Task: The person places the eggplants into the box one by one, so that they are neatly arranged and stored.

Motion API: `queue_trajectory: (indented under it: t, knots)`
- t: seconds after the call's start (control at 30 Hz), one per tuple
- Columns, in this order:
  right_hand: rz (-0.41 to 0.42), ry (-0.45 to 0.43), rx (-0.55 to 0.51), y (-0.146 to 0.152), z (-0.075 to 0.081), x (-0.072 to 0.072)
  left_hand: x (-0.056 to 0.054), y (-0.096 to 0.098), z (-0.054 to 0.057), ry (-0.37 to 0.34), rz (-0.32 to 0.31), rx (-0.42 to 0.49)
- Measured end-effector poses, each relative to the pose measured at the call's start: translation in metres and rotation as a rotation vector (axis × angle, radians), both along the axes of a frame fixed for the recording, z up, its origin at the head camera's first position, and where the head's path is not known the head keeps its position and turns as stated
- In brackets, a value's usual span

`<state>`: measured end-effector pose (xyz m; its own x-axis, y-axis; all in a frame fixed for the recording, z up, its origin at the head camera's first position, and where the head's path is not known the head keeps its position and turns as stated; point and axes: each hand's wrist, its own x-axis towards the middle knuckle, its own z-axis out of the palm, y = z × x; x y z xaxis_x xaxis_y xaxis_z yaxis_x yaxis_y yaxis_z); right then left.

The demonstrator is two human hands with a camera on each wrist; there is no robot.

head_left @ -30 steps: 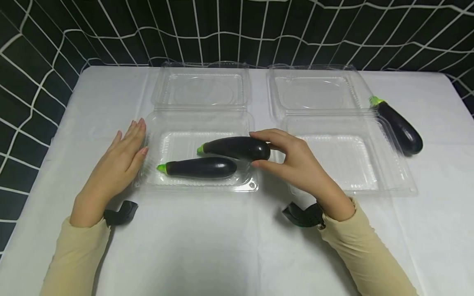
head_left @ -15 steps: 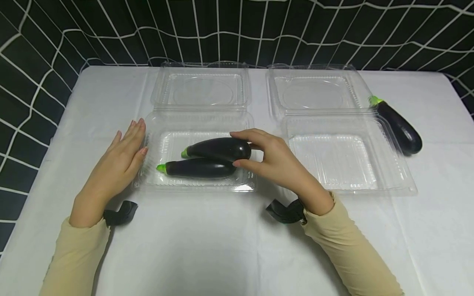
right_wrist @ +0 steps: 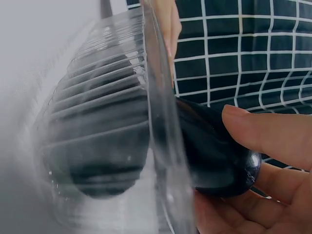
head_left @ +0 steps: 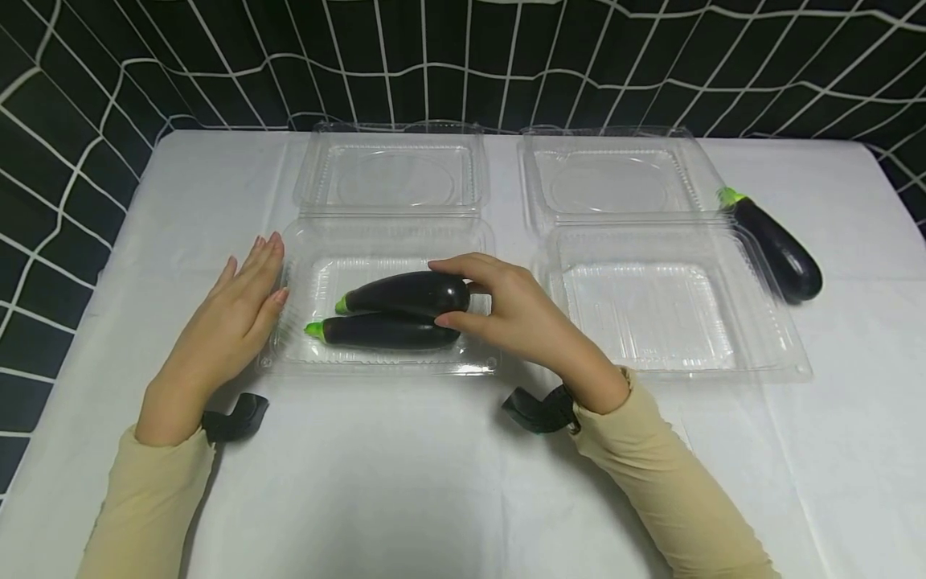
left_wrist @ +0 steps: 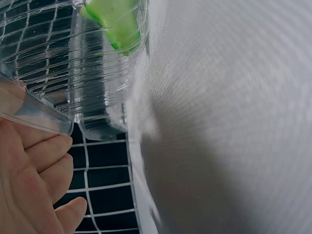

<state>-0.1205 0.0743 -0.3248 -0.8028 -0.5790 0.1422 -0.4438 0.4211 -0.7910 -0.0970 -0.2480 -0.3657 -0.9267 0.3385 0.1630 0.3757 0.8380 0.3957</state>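
Observation:
My right hand (head_left: 510, 310) grips the thick end of a dark eggplant (head_left: 408, 293) with a green stem end pointing left. In the right wrist view the held eggplant (right_wrist: 214, 151) shows above the container's rim. Just in front of it, a second eggplant (head_left: 383, 331) lies in the left clear plastic clamshell container (head_left: 391, 229); the two overlap in the head view. My left hand (head_left: 224, 322) rests at that container's left side, fingers straight. In the left wrist view its fingers (left_wrist: 51, 161) touch the clear rim, and a green stem (left_wrist: 114, 22) shows through the wall.
Another clear clamshell container (head_left: 644, 305) lies with its lid folded back to the right. A third eggplant (head_left: 777, 249) lies beside it on the white-covered table (head_left: 376, 466). A dark cloth with a white grid (head_left: 463, 64) rises behind.
My right hand has carried the eggplant leftward over the left container, bringing it alongside the other eggplant. My left hand has stayed in place.

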Motion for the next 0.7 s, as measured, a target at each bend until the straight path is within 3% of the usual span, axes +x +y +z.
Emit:
queue_trajectory:
  t: [0.57, 0.7]
  knots:
    - [-0.023, -0.067, -0.065, -0.013, -0.003, -0.006, 0.000, -0.001, 0.000, 0.001, -0.001, -0.005]
    - [-0.024, -0.093, -0.032, -0.016, -0.005, -0.005, 0.000, -0.001, 0.001, -0.006, -0.002, -0.005]
